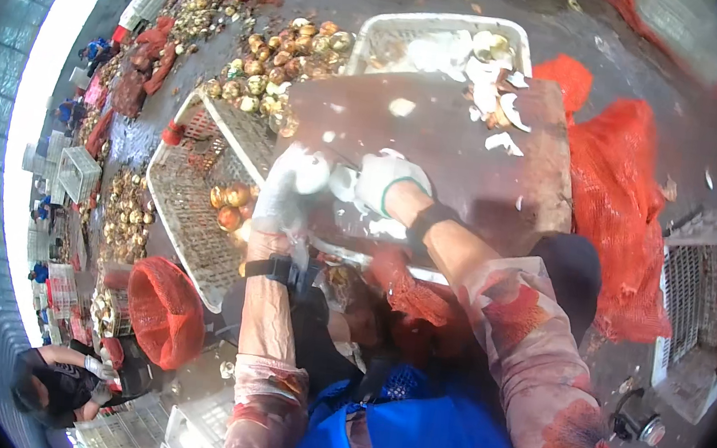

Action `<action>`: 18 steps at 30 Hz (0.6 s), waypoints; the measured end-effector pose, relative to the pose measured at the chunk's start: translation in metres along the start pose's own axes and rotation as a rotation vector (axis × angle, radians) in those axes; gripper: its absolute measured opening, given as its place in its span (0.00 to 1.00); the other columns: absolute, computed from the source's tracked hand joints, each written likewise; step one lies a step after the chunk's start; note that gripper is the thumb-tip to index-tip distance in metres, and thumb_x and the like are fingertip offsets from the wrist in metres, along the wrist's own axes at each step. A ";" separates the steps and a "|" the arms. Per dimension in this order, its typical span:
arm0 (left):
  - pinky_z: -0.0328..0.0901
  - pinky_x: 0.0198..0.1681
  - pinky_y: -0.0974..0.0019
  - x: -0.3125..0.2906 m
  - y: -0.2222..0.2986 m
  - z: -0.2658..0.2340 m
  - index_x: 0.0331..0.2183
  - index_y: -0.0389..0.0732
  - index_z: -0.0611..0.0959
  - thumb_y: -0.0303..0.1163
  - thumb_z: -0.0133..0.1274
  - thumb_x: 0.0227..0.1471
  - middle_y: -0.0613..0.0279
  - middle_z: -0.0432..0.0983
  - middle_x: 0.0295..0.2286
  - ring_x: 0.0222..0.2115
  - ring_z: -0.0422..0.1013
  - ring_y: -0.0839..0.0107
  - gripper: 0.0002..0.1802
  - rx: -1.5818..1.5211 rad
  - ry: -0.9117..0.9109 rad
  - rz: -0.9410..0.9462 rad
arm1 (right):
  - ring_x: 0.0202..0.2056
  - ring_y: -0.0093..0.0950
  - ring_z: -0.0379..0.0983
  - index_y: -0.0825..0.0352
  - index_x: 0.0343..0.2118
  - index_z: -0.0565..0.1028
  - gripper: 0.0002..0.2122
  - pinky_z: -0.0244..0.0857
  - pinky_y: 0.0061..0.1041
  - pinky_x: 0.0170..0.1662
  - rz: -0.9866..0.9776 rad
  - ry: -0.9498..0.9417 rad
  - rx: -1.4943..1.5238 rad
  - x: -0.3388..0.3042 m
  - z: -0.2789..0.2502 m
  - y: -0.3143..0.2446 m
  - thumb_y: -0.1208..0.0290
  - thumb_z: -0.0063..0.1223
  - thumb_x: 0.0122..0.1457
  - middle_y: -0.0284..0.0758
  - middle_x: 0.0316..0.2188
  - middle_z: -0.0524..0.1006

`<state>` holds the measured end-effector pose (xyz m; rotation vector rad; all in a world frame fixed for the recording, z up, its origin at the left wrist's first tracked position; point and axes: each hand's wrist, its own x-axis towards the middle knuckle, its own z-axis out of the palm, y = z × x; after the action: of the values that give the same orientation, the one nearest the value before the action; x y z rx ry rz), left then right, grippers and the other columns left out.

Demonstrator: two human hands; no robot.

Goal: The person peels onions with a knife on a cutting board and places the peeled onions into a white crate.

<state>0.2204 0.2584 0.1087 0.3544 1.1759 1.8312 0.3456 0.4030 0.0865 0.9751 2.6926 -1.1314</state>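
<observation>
Both my hands wear pale gloves and work close together over the near edge of a brown board [345,110]. My left hand [287,184] is closed around a white peeled onion [313,174], washed out by glare. My right hand [390,183] is closed beside it, fingers curled; a pale shape lies between the hands, and I cannot make out what it grips. Small white scraps [401,107] are scattered on the board. Curved white peelings [507,108] lie at its far right corner.
A white tub [444,21] stands beyond the board. To the left, a white basket [199,209] holds brown onions [229,217]; more onions [299,55] lie on the floor. Red mesh sacks [616,202] are at right, beside a crate [694,301]. Another person [57,384] works at lower left.
</observation>
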 end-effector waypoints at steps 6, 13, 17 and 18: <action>0.71 0.41 0.61 -0.037 0.053 0.040 0.55 0.43 0.69 0.51 0.56 0.54 0.53 0.71 0.50 0.46 0.71 0.57 0.33 -0.179 -0.102 0.139 | 0.49 0.44 0.73 0.62 0.47 0.77 0.19 0.66 0.37 0.53 -0.067 -0.117 -0.065 -0.010 -0.017 -0.017 0.64 0.50 0.51 0.47 0.48 0.75; 0.71 0.43 0.59 -0.050 0.070 0.054 0.53 0.40 0.71 0.55 0.52 0.56 0.53 0.72 0.49 0.45 0.71 0.59 0.33 -0.498 -0.240 0.093 | 0.40 0.44 0.77 0.64 0.44 0.74 0.19 0.69 0.38 0.45 0.001 0.148 0.211 -0.039 -0.063 -0.037 0.56 0.47 0.56 0.48 0.37 0.79; 0.71 0.44 0.59 -0.045 0.050 0.033 0.53 0.40 0.71 0.53 0.51 0.57 0.53 0.72 0.50 0.45 0.71 0.59 0.32 -0.454 -0.170 0.104 | 0.38 0.44 0.77 0.62 0.41 0.77 0.16 0.70 0.38 0.42 -0.248 0.261 0.107 -0.082 -0.081 -0.064 0.56 0.51 0.57 0.44 0.34 0.79; 0.71 0.45 0.59 -0.041 0.043 0.030 0.53 0.40 0.71 0.53 0.51 0.57 0.53 0.72 0.50 0.46 0.71 0.59 0.32 -0.439 -0.151 0.105 | 0.34 0.42 0.77 0.63 0.38 0.77 0.12 0.71 0.36 0.37 -0.360 0.319 0.052 -0.087 -0.078 -0.065 0.62 0.54 0.55 0.43 0.31 0.79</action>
<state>0.2394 0.2361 0.1690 0.2979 0.6378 2.0523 0.3909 0.3743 0.2090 0.7499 3.2108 -1.1925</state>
